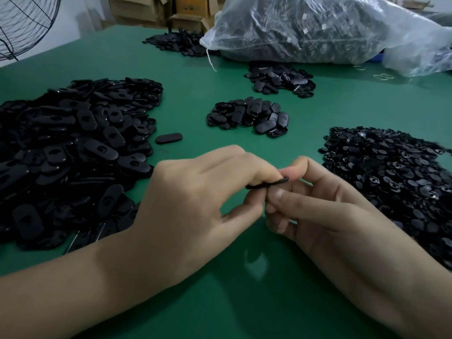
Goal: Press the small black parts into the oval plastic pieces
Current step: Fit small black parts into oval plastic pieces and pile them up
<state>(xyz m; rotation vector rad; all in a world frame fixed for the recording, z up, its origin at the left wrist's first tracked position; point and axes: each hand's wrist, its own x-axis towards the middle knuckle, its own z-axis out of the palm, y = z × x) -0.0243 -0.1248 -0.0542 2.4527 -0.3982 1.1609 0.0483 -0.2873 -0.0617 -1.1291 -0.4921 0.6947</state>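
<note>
Both hands are meeting just above the green counter [171, 69], working on one oval plastic piece [267, 184] held edge-on to the camera. The left hand [195, 204] is pinching the near end of that piece between thumb and fingers, its grip clamped on it, probably to keep it level and steady. The right hand [318, 211] is closing its grip on the far end, thumb below and fingertip above, likely so the pressing force lands squarely; whether a small black part sits under that fingertip is hidden. Relative to the held piece, the big heap of ovals [73, 155] is lying to its left, the pile of small black parts [391, 182] to its right, each within easy reach of one hand, and a smaller pile [249, 116] is sitting beyond it.
</note>
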